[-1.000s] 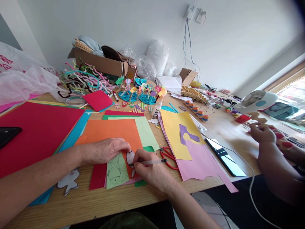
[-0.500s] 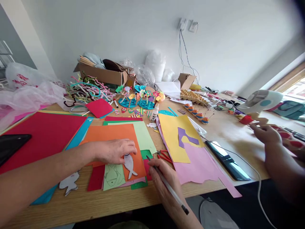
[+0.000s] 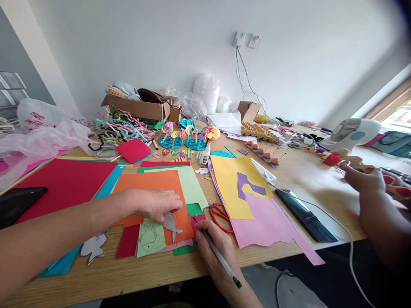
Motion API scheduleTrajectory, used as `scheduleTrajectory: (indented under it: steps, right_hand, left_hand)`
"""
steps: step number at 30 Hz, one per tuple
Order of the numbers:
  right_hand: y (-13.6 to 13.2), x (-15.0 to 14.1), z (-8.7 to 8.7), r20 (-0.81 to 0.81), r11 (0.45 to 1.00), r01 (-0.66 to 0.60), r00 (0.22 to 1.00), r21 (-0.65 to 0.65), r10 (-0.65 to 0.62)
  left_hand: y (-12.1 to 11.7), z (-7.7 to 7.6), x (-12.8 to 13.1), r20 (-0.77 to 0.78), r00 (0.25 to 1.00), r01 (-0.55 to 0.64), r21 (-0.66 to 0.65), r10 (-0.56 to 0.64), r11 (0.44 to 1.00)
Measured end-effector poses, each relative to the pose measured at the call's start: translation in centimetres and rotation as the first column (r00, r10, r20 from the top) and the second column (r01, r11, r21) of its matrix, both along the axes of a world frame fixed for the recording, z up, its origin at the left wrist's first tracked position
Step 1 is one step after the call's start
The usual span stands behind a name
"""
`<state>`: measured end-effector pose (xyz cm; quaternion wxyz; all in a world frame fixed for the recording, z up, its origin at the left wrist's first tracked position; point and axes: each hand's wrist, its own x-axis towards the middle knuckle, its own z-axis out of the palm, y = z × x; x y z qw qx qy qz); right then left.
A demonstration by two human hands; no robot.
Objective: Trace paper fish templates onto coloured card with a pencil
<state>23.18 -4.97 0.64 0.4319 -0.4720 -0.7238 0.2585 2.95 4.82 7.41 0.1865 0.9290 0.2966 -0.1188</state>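
My left hand [image 3: 159, 204] is over the orange paper [image 3: 150, 177], fingers bent and closed at the head end of a grey-white paper fish [image 3: 171, 224]. The fish's tail points toward me; my fingers hide its head. My right hand [image 3: 214, 239] grips a pen [image 3: 221, 256] with a black cap on its rear end, its tip beside the orange sheet. A light green piece with a drawn fish [image 3: 150, 240] lies just below my left hand. Another white paper cutout [image 3: 93, 247] rests near the table's front edge. Red-handled pliers [image 3: 221, 217] lie right of the orange sheet.
Yellow paper [image 3: 229, 177] and pink paper [image 3: 266, 226] lie to the right, beside a black phone [image 3: 305, 216]. A glue bottle [image 3: 204, 155] stands behind. Red paper [image 3: 70, 179] covers the left. Another person's hand [image 3: 364, 177] holds egg-carton pieces at far right, near a white fan [image 3: 351, 131].
The paper fish looks darker and shorter, as if tilted, under my left hand. My right hand with the pen has shifted slightly left. The view has moved a little.
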Motion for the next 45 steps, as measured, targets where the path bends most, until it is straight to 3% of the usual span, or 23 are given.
scheduleTrajectory:
  steps: [4, 10, 13, 16, 21, 30, 34, 38, 40, 42, 45]
  right_hand:
    - [-0.1, 0.0, 0.0, -0.051, 1.0, 0.009, 0.999, 0.014, -0.008]
    - [0.0, 0.1, 0.0, -0.146, 1.0, -0.003, 0.989, -0.019, 0.001]
    - [0.5, 0.0, 0.3, -0.197, 0.997, 0.082, 0.977, 0.006, -0.079]
    - [1.1, -0.2, 1.0, -0.186, 0.984, 0.159, 0.972, 0.078, -0.143]
    - [2.6, -0.6, 1.8, -0.11, 0.989, 0.121, 0.988, 0.084, -0.112]
    - [2.7, -0.8, 1.4, 0.013, 0.984, 0.118, 0.993, 0.133, -0.121]
    - [3.0, 0.3, 1.3, 0.044, 0.967, 0.181, 0.98, 0.178, -0.192]
    - [3.4, 2.0, 1.6, 0.056, 0.946, 0.271, 0.957, 0.177, -0.285]
    - [3.4, 2.2, 2.0, 0.055, 0.946, 0.287, 0.953, 0.149, -0.298]
    - [3.2, 1.5, 2.5, 0.027, 0.961, 0.252, 0.966, 0.116, -0.256]
    - [2.8, -0.8, 3.1, -0.038, 0.987, 0.135, 0.99, 0.084, -0.132]
  left_hand:
    - [-0.1, 0.6, -1.3, 0.05, 0.995, -0.083, -0.107, 0.088, 0.991]
    - [0.0, 3.2, -4.5, 0.244, 0.933, -0.214, -0.218, 0.266, 0.952]
    - [-0.6, 3.5, -4.1, 0.319, 0.88, -0.256, -0.305, 0.352, 0.917]
    - [-1.3, 3.1, -2.4, 0.343, 0.857, -0.265, -0.347, 0.384, 0.9]
    - [-1.6, 2.0, 0.0, 0.372, 0.849, -0.258, -0.329, 0.376, 0.908]
    - [-0.7, -1.0, 1.0, 0.456, 0.786, -0.263, -0.363, 0.416, 0.894]
    - [-0.9, -1.4, 0.5, 0.496, 0.753, -0.274, -0.362, 0.433, 0.891]
    - [-1.6, -1.0, -2.3, 0.452, 0.761, -0.385, -0.263, 0.466, 0.885]
    - [-2.0, -0.9, -3.8, 0.452, 0.707, -0.459, -0.292, 0.544, 0.839]
    - [-2.7, -1.0, -4.7, 0.5, 0.588, -0.484, -0.413, 0.636, 0.771]
    - [-4.1, -1.1, -4.4, 0.566, 0.429, -0.392, -0.586, 0.704, 0.709]
